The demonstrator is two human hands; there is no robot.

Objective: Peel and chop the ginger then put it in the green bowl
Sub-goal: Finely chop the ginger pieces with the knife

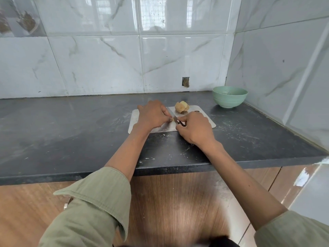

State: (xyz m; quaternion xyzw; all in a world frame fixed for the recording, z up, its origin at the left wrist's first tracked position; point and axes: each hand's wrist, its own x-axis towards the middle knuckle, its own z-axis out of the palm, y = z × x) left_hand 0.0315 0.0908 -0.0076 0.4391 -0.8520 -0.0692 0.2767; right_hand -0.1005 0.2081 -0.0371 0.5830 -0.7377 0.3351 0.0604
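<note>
Both hands work over a steel board (pixel 204 122) that lies on a dark counter (pixel 71 122). The left hand (pixel 153 114) rests palm down on the board, its fingertips curled and pinching a small pale bit of ginger (pixel 172 119) against the metal — most of that bit is hidden under the fingers. The right hand (pixel 195 128) grips a knife (pixel 171 115) by its dark handle, fingers wrapped round it; the blade slants up and away to the left, its edge just beside the left fingertips and touching the pinched bit.

A larger ginger lump (pixel 181 106), peeled and yellowish, sits at the far edge of the board, apart from both hands. The green bowl (pixel 229 97) stands on the counter in the far right corner, near the tiled walls (pixel 106 59) and well clear of the board; whether it holds anything cannot be told. Pale scraps and smears fleck the counter near the front edge. Olive sleeves (pixel 99 202) cover the upper forearms, rolled back.
</note>
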